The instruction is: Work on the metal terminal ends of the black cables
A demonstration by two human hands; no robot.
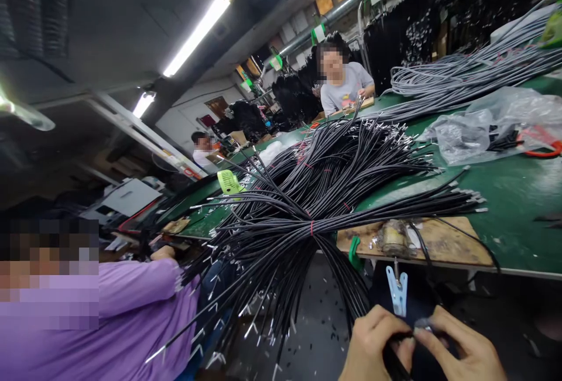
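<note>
Low on the right in the head view, my left hand (373, 346) is closed around black cable, its thumb and fingers bent inward. My right hand (465, 349) pinches beside it, fingertips nearly meeting those of the left. A small greyish piece shows between the right fingertips, too small to name. A large bundle of black cables (272, 230) with stripped white ends hangs over the table edge, bound by a red tie (312, 227). Just above my hands, a light blue clothespin (397, 290) hangs below a wooden board (461, 243).
The green table (518, 194) carries grey cables (461, 79), a clear plastic bag (465, 132) and orange-handled scissors (544, 150). A green clamp (355, 252) grips the board's edge. One person in purple (140, 311) sits close at left; another person (345, 85) works across the table.
</note>
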